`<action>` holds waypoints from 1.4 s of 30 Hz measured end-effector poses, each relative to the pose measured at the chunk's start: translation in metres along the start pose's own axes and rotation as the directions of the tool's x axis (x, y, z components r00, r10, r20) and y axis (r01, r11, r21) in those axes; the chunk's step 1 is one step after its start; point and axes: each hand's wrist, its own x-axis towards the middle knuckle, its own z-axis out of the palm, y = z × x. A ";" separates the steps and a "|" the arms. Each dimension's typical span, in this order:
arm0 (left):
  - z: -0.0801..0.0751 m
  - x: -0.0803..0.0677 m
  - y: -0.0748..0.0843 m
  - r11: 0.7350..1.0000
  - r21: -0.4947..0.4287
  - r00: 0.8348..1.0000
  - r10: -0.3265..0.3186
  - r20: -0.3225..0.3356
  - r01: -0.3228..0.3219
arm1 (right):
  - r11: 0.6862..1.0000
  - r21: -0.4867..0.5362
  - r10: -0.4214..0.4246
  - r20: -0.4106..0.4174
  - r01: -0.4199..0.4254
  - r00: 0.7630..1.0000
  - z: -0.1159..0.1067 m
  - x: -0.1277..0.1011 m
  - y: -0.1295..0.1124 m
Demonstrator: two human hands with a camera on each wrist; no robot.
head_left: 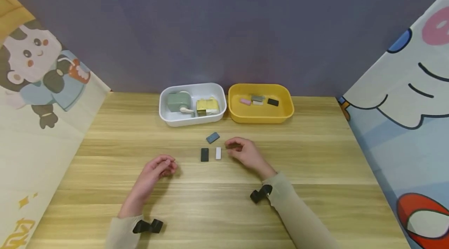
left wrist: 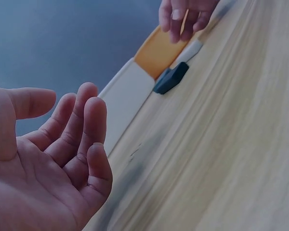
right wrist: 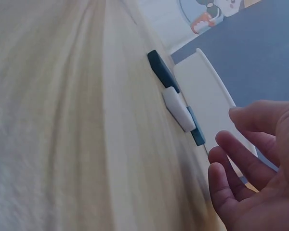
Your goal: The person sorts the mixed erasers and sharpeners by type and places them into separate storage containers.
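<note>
Three small flat blocks lie on the wooden table in front of the bins: a blue-grey block [head_left: 213,137], a black block [head_left: 204,154] and a white block [head_left: 218,153]. Just right of the white block hovers my right hand [head_left: 245,154], its fingers loosely bent with nothing between them. My left hand [head_left: 158,169] is to the left of the black block, palm turned inward and fingers relaxed around nothing. In the right wrist view the white block [right wrist: 178,109] stands apart from the fingertips [right wrist: 219,175].
A white bin [head_left: 192,122] at the back holds a green toy and a yellow toy. Beside it, a yellow bin [head_left: 261,119] contains several small blocks, pink, grey, white and black. A dark wall [head_left: 224,27] rises behind, with cartoon-printed panels at both sides.
</note>
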 end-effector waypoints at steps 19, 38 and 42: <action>0.005 0.001 -0.005 1.000 0.007 0.999 -0.029 0.019 0.028 | 0.993 -0.114 -0.027 0.056 0.034 0.998 0.017 0.005 0.002; 0.000 -0.004 -0.007 1.000 -0.009 1.000 -0.027 -0.010 0.027 | 0.970 -0.236 -0.037 0.085 0.056 0.996 0.025 0.009 0.003; 0.000 -0.005 -0.008 1.000 -0.013 0.999 -0.027 -0.018 0.027 | 0.968 -0.247 -0.016 0.081 0.036 0.997 0.026 0.010 0.001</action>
